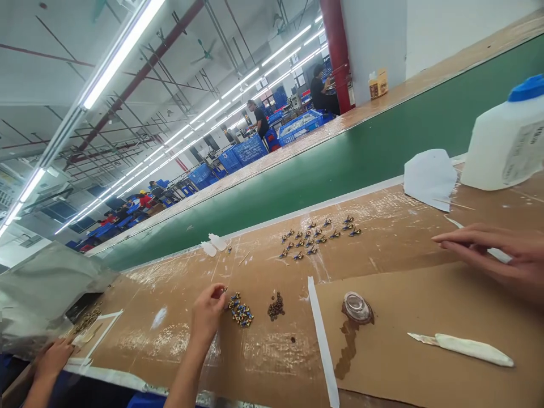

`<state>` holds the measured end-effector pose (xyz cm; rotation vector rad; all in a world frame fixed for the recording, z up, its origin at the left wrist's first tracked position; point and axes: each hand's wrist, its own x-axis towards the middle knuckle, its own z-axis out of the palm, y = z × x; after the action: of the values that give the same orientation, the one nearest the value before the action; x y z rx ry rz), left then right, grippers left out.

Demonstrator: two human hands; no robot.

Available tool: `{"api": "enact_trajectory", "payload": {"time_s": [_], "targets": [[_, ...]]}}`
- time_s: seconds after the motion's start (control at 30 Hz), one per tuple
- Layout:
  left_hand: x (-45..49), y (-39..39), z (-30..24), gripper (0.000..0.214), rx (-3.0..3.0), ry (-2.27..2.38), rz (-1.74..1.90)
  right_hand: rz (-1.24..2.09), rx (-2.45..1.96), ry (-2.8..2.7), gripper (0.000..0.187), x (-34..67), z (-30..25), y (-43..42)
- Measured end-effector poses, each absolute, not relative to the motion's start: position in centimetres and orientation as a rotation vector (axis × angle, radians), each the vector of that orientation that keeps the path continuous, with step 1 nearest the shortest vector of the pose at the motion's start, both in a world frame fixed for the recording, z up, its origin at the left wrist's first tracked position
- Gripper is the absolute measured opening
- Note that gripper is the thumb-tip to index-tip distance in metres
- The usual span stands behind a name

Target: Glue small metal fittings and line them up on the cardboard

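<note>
My right hand (207,311) pinches a tiny item, likely a small brass fitting, just beside a cluster of blue-and-brass fittings (240,310) on the brown cardboard-covered bench (272,362). My left hand (51,360) rests at the lower left, near a scatter of small brass parts (87,320) and a crinkled silver foil bag (42,294). A pile of dark brown small parts (276,306) lies to the right of the cluster. Farther up stand loose rows of assembled blue-and-brass fittings (317,238). A co-worker's hand (488,255) enters from the right edge.
A white jug with a blue cap (505,136) and a white paper sheet (429,178) stand at the right. A stained glass dish (357,309) and a white-handled blade (467,348) lie on cardboard. A green conveyor belt (276,175) runs behind the bench.
</note>
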<state>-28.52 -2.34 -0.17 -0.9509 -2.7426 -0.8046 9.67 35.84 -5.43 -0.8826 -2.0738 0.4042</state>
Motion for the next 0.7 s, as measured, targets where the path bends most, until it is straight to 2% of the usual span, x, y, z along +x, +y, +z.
{"api": "enact_trajectory", "payload": {"time_s": [0.17,0.33,0.47,0.57,0.7], "targets": [[-23.6,-1.4,2.0,0.043,-1.005,-2.764,-1.184,0.633,-0.700,-2.130,0.027,10.0,-3.9,35.0],[-17.7,1.0,3.1,0.037,-0.909,-2.823,-1.556,0.696,-0.627,-2.168,0.025,9.9,-3.3,34.3],[-13.9,4.0,3.2,0.027,-1.019,-2.704,-1.686,0.699,-0.549,-2.131,0.022,10.1,-3.1,34.1],[-12.3,6.1,3.6,0.023,-1.235,-2.680,-1.588,0.694,-0.514,-2.110,0.020,10.1,-2.9,34.0],[-11.8,8.5,4.3,0.019,-1.685,-2.597,-1.058,0.669,-0.493,-2.117,0.018,10.1,-2.5,33.9]]}}
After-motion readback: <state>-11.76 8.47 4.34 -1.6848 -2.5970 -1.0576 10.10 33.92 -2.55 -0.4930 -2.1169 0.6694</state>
